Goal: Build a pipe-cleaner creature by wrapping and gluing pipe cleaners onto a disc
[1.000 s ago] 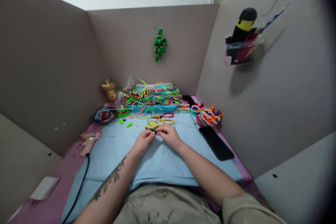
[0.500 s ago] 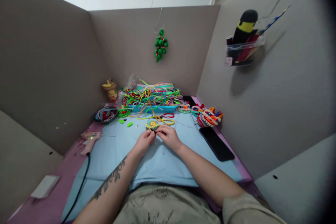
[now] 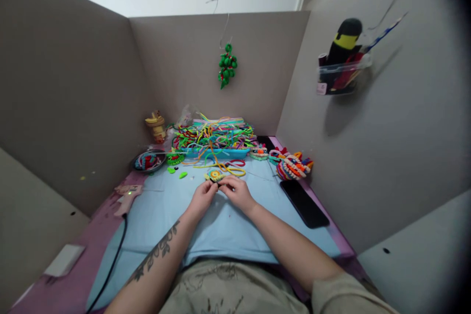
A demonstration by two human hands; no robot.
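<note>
My left hand (image 3: 201,198) and my right hand (image 3: 237,191) meet over the light blue mat (image 3: 221,225), fingertips pinched together on a small dark piece that is too small to name. Just beyond the fingers lies a small coiled disc of coloured pipe cleaner (image 3: 214,174), yellow and blue with an orange centre. A yellow pipe cleaner loop (image 3: 235,170) trails beside it. Whether the pinched piece joins the disc is hidden by my fingers.
A blue tray heaped with coloured pipe cleaners (image 3: 213,138) stands at the back. Finished coiled pieces (image 3: 292,166) lie at right beside a black phone (image 3: 303,203). A round dish (image 3: 148,161) and a black cable (image 3: 110,265) are at left. Grey partition walls enclose the desk; a green ornament (image 3: 227,65) hangs.
Both hands stay pinched together at the same spot; only the camera has tilted slightly, shifting the scene a little.
</note>
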